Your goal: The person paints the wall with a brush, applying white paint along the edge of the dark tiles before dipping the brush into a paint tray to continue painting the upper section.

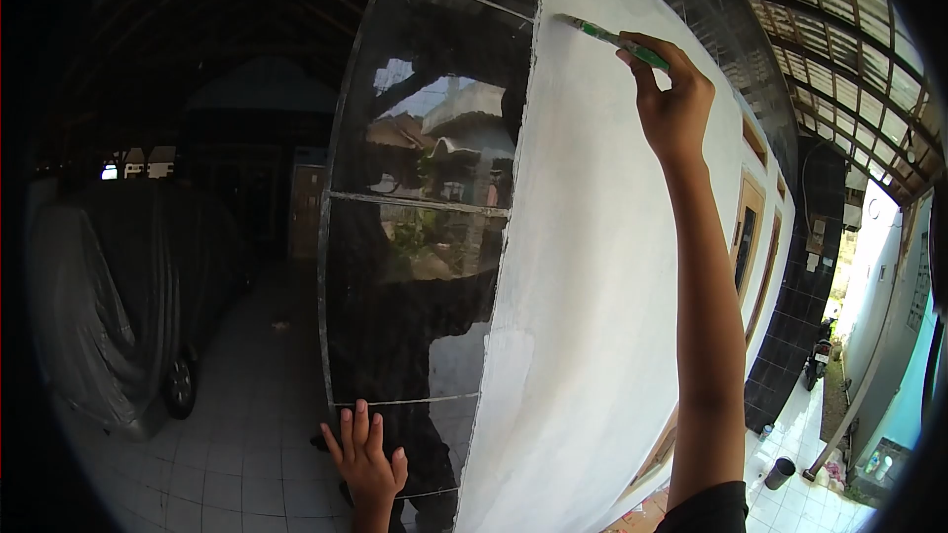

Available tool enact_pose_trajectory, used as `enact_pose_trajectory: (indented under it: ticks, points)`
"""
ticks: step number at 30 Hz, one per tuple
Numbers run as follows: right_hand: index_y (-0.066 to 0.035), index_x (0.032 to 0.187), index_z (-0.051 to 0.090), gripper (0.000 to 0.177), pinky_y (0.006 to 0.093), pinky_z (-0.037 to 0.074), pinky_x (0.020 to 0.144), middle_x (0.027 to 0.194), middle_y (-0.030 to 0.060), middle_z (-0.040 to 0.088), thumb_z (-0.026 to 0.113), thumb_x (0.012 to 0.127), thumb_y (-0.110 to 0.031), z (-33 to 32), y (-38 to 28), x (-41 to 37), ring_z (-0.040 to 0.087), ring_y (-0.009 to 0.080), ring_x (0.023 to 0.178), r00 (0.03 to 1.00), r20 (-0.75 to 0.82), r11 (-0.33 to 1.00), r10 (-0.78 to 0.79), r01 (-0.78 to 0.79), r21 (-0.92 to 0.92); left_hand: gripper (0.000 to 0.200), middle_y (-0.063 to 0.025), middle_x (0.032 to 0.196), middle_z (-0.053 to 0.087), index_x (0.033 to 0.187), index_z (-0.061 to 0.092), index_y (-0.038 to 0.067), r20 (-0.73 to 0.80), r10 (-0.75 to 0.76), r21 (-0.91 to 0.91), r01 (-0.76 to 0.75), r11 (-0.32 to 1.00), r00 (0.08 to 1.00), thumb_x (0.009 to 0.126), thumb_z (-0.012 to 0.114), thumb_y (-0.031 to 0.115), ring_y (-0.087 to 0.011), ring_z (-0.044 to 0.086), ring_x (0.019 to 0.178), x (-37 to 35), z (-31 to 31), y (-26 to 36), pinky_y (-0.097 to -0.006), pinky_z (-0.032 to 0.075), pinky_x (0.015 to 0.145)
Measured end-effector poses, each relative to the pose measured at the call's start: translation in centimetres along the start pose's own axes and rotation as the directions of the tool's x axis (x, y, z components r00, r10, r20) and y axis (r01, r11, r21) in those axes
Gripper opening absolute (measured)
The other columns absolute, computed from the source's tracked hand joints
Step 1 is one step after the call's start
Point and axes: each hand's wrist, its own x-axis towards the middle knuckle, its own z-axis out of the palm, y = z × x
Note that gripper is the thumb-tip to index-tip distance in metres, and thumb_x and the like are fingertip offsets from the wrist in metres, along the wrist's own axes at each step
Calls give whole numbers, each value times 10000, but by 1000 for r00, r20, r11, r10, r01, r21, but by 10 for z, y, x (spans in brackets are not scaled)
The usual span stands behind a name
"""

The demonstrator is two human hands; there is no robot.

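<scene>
My right hand is raised high and pinches the green handle of a paintbrush. The brush's bristles touch, or come very close to, the white wall near its upper left edge. Low on the left, my left hand lies with fingers spread against the glossy black tiles that border the white wall. Pale grout lines divide these tiles, and they mirror a house and plants. Greyish, uneven patches show on the white surface.
A covered car stands in the dark area at left. At lower right are a dark bucket on the tiled floor and a leaning pole. Wooden-framed openings break the wall farther right. A motorcycle is parked beyond.
</scene>
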Motion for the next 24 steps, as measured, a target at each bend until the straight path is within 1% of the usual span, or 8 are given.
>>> enact_pose_trajectory:
  ticks: [4,7,8,9,12,14,21,24]
  points:
    - [-85,1022,763,174,296,564,727,953,84,759,742,852,-53,21,23,26,740,228,798,987,-158,999,-32,32,-3,497,-199,1541,416,1439,404,74,27,16,7,-16,1000,1000,1023,324,334,-372,315,1476,-1,1,-1,-661,147,1184]
    - [-94,1023,766,168,296,561,709,951,84,759,738,859,-71,47,44,51,737,229,781,984,-176,999,-36,32,-25,505,-198,1539,418,1454,395,81,35,13,10,-13,1000,999,1022,326,334,-371,316,1475,1,-1,0,-662,145,1184]
    - [-119,1052,774,175,321,595,799,987,103,759,743,880,-116,53,48,60,750,239,867,990,-139,1000,26,-25,10,505,-198,1539,418,1454,395,81,25,12,13,-13,1000,1000,1022,326,334,-371,316,1475,1,1,-1,-662,145,1184]
    - [-119,1052,774,175,321,595,799,987,103,759,743,880,-116,59,52,67,750,239,867,989,-143,1000,22,-21,13,502,-181,1535,430,1445,405,89,22,-1,8,1,1000,1000,1031,330,362,-359,322,1474,-1,2,-1,-669,154,1180]
    - [-118,1049,775,171,325,603,786,973,105,760,748,880,-126,71,59,71,750,233,843,978,-187,996,87,-91,-12,501,-163,1528,443,1436,415,97,18,-11,3,10,1000,1000,1041,333,392,-348,326,1474,-2,3,0,-675,162,1175]
    - [-106,1027,770,148,308,573,697,937,80,762,727,885,-102,75,60,64,736,232,752,983,-160,996,85,-87,-6,502,-162,1526,445,1436,415,97,17,-8,8,8,1000,1000,1040,332,394,-348,324,1475,-1,3,-1,-674,162,1175]
    - [-75,991,776,127,301,599,730,905,90,766,754,866,-90,44,41,39,742,201,752,971,-206,993,119,-114,34,515,-196,1537,418,1457,392,80,42,11,-10,-11,1000,999,1022,327,348,-369,311,1477,-3,2,-2,-674,144,1179]
    - [-120,996,787,153,296,571,693,850,95,760,782,854,-177,59,67,65,732,168,724,947,-285,989,148,-145,34,516,-196,1536,420,1452,396,78,39,1,-22,0,1000,999,1022,328,356,-368,309,1478,-2,0,1,-673,140,1180]
